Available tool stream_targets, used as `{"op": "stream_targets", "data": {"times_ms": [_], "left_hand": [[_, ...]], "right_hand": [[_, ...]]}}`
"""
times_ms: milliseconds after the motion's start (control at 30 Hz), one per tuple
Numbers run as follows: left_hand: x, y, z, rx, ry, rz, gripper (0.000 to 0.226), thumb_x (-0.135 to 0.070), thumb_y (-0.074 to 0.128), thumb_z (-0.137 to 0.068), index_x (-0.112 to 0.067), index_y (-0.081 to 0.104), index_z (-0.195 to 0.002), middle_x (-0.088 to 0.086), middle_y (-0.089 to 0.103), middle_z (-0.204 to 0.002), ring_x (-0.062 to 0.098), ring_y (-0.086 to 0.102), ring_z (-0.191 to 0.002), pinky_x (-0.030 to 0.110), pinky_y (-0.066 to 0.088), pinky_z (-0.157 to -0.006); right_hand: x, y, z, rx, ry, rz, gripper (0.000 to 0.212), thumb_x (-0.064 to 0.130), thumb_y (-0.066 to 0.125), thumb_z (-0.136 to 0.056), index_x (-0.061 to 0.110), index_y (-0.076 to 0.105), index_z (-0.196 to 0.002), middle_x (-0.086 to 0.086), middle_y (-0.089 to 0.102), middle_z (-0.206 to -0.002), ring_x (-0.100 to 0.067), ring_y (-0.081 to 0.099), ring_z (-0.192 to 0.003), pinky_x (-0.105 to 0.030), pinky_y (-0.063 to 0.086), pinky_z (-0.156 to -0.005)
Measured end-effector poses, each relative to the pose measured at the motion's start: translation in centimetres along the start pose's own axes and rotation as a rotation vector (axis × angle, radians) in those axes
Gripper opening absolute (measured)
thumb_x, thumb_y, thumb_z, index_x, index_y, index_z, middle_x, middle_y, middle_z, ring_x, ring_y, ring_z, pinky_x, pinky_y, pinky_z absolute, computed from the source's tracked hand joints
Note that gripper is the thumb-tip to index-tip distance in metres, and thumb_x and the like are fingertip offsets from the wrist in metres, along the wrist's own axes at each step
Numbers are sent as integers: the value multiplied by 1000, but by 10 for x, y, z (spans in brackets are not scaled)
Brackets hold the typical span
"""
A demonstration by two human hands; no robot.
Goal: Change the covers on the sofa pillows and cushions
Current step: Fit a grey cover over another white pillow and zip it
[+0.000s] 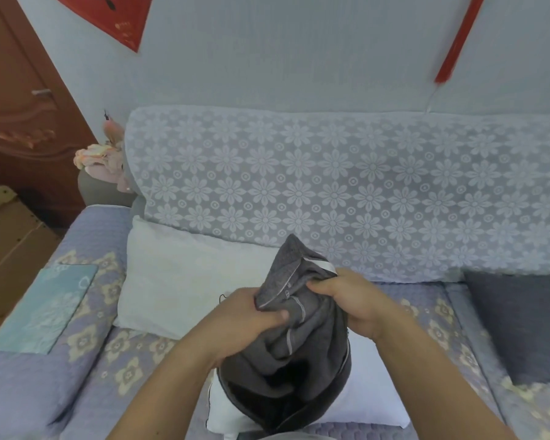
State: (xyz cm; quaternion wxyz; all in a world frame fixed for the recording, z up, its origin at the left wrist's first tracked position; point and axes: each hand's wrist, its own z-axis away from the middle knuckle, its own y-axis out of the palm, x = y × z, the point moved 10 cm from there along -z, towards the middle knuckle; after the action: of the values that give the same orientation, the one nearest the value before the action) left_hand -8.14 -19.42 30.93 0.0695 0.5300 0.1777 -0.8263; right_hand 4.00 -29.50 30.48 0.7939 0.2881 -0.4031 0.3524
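A dark grey pillow cover (294,341) with a pale seam stripe is bunched up in front of me, its open mouth facing down toward me. My left hand (251,315) grips its left edge. My right hand (346,300) pinches the upper right edge near the white band. Beneath the cover lies a bare white pillow (362,395) on the sofa seat. A second bare white pillow (185,281) leans against the sofa back to the left. A folded light blue cover (45,312) lies on the seat at far left.
The sofa (331,185) has a floral lace throw on its back and a purple quilted seat. A dark grey cushion (521,325) sits at right. Cardboard boxes (7,236) and a brown wooden door (19,106) stand at left. Pink cloth (102,157) rests on the sofa arm.
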Motion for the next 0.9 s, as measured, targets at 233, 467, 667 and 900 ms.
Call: {"op": "stream_targets", "data": {"times_ms": [233,467,667,900], "left_hand": [[-6,-28,2,-285,57,205,19,-10,61,-94,-21,76,-94,5,79,-96,23,74,-96,49,56,-93],[2,2,2,-60,-16,173,22,-23,75,-89,-21,74,-111,2,78,-104,20,74,-101,41,56,-96],[23,1,-2,-87,-173,317,18,-16,68,-96,-5,76,-108,16,77,-104,32,74,-100,51,53,-102],[46,-2,4,-111,-272,781,33,-6,61,-92,8,66,-122,28,68,-122,42,67,-114,49,56,-96]], "right_hand": [[-7,17,6,147,-72,157,30,19,72,-91,8,70,-119,-14,72,-119,-31,66,-116,-44,48,-106],[-16,5,3,53,15,118,27,9,72,-90,1,69,-115,-16,74,-110,-32,71,-105,-50,50,-103],[-16,11,2,10,-56,71,21,2,65,-94,3,69,-115,-16,74,-110,-31,71,-104,-48,52,-101],[-17,11,-10,-24,-137,370,36,-1,65,-84,23,72,-109,0,77,-101,-20,72,-100,-47,53,-99]]}}
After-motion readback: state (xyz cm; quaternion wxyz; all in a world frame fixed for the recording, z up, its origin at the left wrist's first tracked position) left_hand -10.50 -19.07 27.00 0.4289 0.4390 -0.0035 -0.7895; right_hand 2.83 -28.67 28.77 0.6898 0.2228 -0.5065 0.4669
